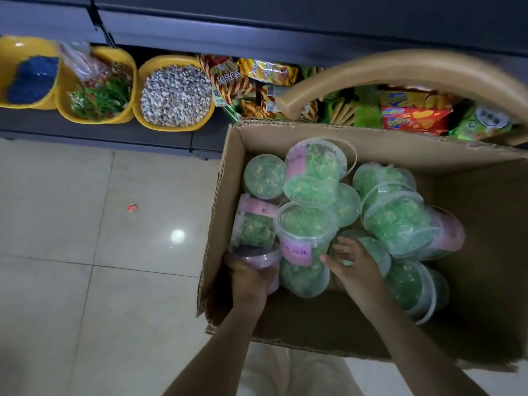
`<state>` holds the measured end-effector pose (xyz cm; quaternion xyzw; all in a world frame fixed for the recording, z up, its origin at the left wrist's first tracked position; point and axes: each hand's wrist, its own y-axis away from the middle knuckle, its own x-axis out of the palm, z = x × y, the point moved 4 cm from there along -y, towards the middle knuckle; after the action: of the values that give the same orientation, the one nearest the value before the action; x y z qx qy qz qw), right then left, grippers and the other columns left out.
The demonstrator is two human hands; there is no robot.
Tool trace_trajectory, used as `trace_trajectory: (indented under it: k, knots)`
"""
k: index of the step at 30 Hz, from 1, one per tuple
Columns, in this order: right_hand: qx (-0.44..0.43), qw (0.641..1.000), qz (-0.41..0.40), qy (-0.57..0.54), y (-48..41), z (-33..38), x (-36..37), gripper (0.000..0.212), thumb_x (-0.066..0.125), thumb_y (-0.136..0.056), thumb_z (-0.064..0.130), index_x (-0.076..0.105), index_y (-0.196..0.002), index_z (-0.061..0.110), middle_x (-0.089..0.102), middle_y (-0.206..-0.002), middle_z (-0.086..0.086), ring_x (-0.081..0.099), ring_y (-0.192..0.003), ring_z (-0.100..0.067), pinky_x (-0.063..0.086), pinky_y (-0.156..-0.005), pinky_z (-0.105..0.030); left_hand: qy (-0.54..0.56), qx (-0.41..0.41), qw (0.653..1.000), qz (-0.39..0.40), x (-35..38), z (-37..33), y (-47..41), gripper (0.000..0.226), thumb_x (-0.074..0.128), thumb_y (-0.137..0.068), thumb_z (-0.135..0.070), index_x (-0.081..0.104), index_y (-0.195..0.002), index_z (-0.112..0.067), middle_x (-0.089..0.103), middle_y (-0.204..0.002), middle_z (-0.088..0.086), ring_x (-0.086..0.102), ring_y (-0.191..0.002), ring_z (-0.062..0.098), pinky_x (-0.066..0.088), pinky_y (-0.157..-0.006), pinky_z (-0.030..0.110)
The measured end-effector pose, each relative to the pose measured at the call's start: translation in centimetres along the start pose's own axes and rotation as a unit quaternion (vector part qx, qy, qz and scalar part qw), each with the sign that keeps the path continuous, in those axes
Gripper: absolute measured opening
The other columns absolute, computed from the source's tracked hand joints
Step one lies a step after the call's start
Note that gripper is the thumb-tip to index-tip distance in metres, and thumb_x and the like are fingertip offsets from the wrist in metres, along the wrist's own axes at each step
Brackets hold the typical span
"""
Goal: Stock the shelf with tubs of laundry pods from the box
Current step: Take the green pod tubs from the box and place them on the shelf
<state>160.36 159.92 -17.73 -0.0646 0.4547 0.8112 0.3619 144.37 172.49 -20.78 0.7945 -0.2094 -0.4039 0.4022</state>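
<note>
Tiled floor point(85, 224), box point(371, 150) of green tubs point(397, 221), left hand point(248, 278) gripping purple tub point(258, 257), right hand point(354, 267) spread against them

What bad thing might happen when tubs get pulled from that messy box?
The tubs lie heaped crookedly in the box. Pulling out the corner tub the left hand grips might make the top tub roll down. The right hand is only open beside the labelled tub, so it may not stop a slide.

Dim, soft wide-angle view, glare on floor point(177, 235), perhaps overhead light.
</note>
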Motion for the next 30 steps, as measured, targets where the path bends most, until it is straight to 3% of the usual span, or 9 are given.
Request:
trace_trajectory:
  k: [2, 6, 9, 11, 14, 15, 18, 22, 30]
  knots:
    - [-0.013, 1.0, 0.004, -0.003, 0.0, 0.3, 0.1, 0.055, 0.075, -0.078, 0.022, 0.051, -0.127, 0.013, 0.059, -0.116, 0.0, 0.054, -0.097, -0.009, 0.04, -0.075, -0.016, 0.002, 0.008, 1.0, -0.011, -0.2, 0.2, 0.0, 0.102, 0.085, -0.062, -0.026, 0.018, -0.136, -0.006, 0.05, -0.127, 0.016, 0.052, -0.116, 0.034, 0.048, -0.096, 0.044]
    - [-0.052, 0.998, 0.023, -0.021, -0.3, 1.1, 0.3, 0.046, 0.076, -0.076, 0.02, 0.051, -0.115, 0.024, 0.053, -0.097, 0.024, 0.051, -0.088, 0.009, 0.04, -0.067, -0.004, -0.032, -0.009, 0.999, -0.016, -0.5, -0.2, -0.2, 0.098, 0.084, -0.062, -0.032, 0.023, -0.133, -0.005, 0.051, -0.128, 0.016, 0.053, -0.116, 0.033, 0.047, -0.093, 0.037]
    - [-0.054, 0.996, 0.047, -0.056, -0.7, 1.6, 0.1, 0.057, 0.079, -0.072, 0.021, 0.048, -0.12, 0.027, 0.051, -0.105, 0.028, 0.051, -0.095, 0.011, 0.043, -0.082, -0.013, -0.038, -0.033, 0.999, -0.018, -1.2, -0.9, 0.5, 0.097, 0.084, -0.062, -0.036, 0.026, -0.131, -0.003, 0.051, -0.129, 0.016, 0.052, -0.118, 0.032, 0.045, -0.095, 0.034]
    - [-0.051, 0.995, 0.066, -0.056, -1.1, 1.9, 0.1, 0.068, 0.083, -0.068, 0.025, 0.045, -0.124, 0.028, 0.053, -0.113, 0.023, 0.051, -0.104, 0.006, 0.043, -0.094, -0.023, -0.048, -0.034, 0.998, -0.022, -2.0, -1.3, 1.4, 0.096, 0.083, -0.061, -0.04, 0.028, -0.13, -0.002, 0.05, -0.131, 0.017, 0.05, -0.121, 0.032, 0.042, -0.098, 0.034]
    - [-0.051, 0.993, 0.104, -0.022, -1.5, 2.9, 0.3, 0.109, 0.089, -0.049, 0.045, 0.032, -0.14, 0.027, 0.049, -0.134, 0.011, 0.047, -0.125, -0.008, 0.038, -0.107, -0.037, -0.081, -0.027, 0.996, -0.029, -3.3, -1.8, 3.2, 0.097, 0.082, -0.061, -0.045, 0.028, -0.128, 0.001, 0.048, -0.133, 0.017, 0.048, -0.124, 0.033, 0.039, -0.099, 0.033]
    - [-0.05, 0.992, 0.117, -0.02, -1.5, 3.2, 0.5, 0.114, 0.089, -0.049, 0.043, 0.027, -0.143, 0.028, 0.046, -0.138, 0.01, 0.044, -0.129, -0.011, 0.036, -0.11, -0.039, -0.085, -0.021, 0.996, -0.032, -3.6, -1.9, 3.7, 0.097, 0.083, -0.06, -0.045, 0.03, -0.126, 0.002, 0.049, -0.131, 0.018, 0.049, -0.122, 0.034, 0.04, -0.098, 0.033]
    - [-0.035, 0.993, 0.115, -0.017, -1.7, 3.3, 0.9, 0.118, 0.089, -0.057, 0.025, 0.015, -0.148, 0.027, 0.04, -0.141, 0.007, 0.038, -0.133, -0.015, 0.032, -0.11, -0.035, -0.066, -0.003, 0.997, -0.04, -4.1, -2.2, 4.8, 0.096, 0.086, -0.055, -0.041, 0.031, -0.121, 0.002, 0.05, -0.129, 0.018, 0.05, -0.12, 0.034, 0.04, -0.097, 0.033]
    - [-0.022, 0.996, 0.08, -0.027, -2.2, 2.7, 0.3, 0.106, 0.09, -0.055, 0.022, 0.031, -0.143, 0.022, 0.049, -0.136, 0.002, 0.047, -0.124, -0.016, 0.039, -0.104, -0.032, -0.031, 0.006, 0.999, -0.04, -4.3, -2.1, 5.2, 0.096, 0.087, -0.055, -0.036, 0.032, -0.123, 0.003, 0.049, -0.13, 0.018, 0.049, -0.121, 0.034, 0.039, -0.099, 0.032]
    - [0.0, 0.989, 0.119, -0.084, -2.0, 1.9, 1.1, 0.112, 0.091, -0.045, 0.037, 0.034, -0.141, 0.026, 0.051, -0.135, 0.005, 0.05, -0.123, -0.016, 0.043, -0.105, -0.044, -0.019, 0.025, 0.999, -0.033, -4.8, -1.1, 4.5, 0.1, 0.087, -0.057, -0.035, 0.03, -0.13, 0.003, 0.048, -0.133, 0.015, 0.048, -0.123, 0.031, 0.039, -0.101, 0.034]
